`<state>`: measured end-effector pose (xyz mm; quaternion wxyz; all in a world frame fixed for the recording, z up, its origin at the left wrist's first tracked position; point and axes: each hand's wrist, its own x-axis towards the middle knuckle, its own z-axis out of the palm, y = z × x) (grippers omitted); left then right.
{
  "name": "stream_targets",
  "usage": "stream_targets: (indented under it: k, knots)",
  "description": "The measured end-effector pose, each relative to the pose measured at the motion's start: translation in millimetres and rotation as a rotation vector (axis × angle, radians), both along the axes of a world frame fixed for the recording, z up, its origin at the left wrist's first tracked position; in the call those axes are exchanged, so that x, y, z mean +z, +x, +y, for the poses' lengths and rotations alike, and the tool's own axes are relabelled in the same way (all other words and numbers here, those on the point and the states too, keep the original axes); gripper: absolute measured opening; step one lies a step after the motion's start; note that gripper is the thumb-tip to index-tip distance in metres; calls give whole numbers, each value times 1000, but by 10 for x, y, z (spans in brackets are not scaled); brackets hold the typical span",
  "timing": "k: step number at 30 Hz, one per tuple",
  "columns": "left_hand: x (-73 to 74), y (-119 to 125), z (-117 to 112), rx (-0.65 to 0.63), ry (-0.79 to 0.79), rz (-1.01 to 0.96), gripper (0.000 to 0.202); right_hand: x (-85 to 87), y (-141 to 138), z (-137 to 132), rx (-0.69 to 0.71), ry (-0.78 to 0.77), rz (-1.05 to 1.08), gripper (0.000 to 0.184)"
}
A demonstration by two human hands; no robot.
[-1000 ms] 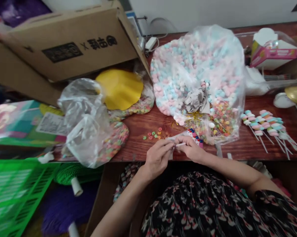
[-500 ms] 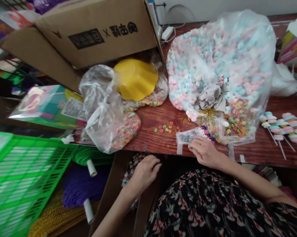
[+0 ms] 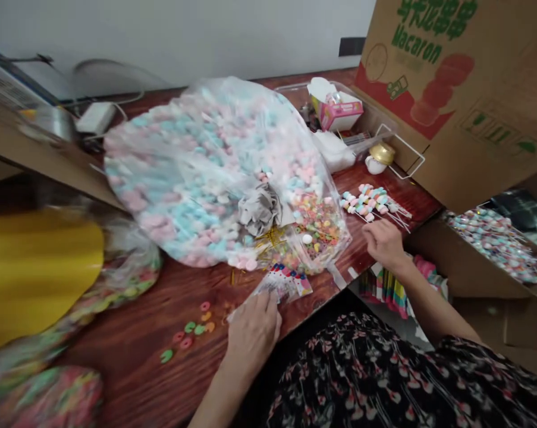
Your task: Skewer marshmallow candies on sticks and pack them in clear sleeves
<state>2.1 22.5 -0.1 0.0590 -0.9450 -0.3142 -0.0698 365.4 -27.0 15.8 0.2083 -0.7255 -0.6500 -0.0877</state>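
Observation:
My left hand point(image 3: 253, 333) lies flat at the table's front edge, its fingertips pressing on a small printed plastic packet point(image 3: 282, 284); the fingers look stretched out. My right hand point(image 3: 384, 244) is further right on the wooden table point(image 3: 129, 356), just below a bunch of marshmallow skewers point(image 3: 370, 201) and close to their stick ends. Its fingers curl under the back of the hand and are hidden. A big clear bag of pink and blue marshmallows point(image 3: 197, 172) fills the middle. A grey paper wad point(image 3: 259, 209) and a bag of coloured cereal rings point(image 3: 317, 223) lie against it.
Loose cereal rings point(image 3: 192, 330) lie left of my left hand. A yellow dish point(image 3: 31, 273) sits over more bagged rings at far left. At right stand a Macaron carton point(image 3: 451, 89) and an open box of wrapped skewers point(image 3: 491, 244). A pink box point(image 3: 339, 110) stands at the back.
The camera swung to the right. My left hand came up from below the table onto the packet. My right hand left the packet and moved right to the skewers.

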Motion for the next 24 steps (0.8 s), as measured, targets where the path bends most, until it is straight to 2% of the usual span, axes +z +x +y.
stream_targets:
  k: [2, 5, 10, 14, 16, 21, 24]
  knots:
    - [50, 96, -29, 31, 30, 112, 26, -1, 230, -32, -146, -86, -63, 22]
    - [80, 186, -32, 93, 21, 170, 26, -31, 373, 23, -239, -177, -117, 25]
    - [12, 124, 53, 141, -12, -27, 26, -75, 375, 185, -322, -217, -132, 27]
    - [-80, 37, 99, 144, 71, -239, 16, -125, 387, 184, -425, -303, -135, 26]
    - [-132, 27, 85, 143, 89, -271, 14, -165, 386, 149, -439, -326, -142, 27]
    - [-174, 75, -78, 203, 17, -240, 16, -254, 406, 82, -426, -305, -129, 27]
    - [-161, 104, -145, 234, -66, -311, 17, -343, 459, 57, -486, -190, -58, 26]
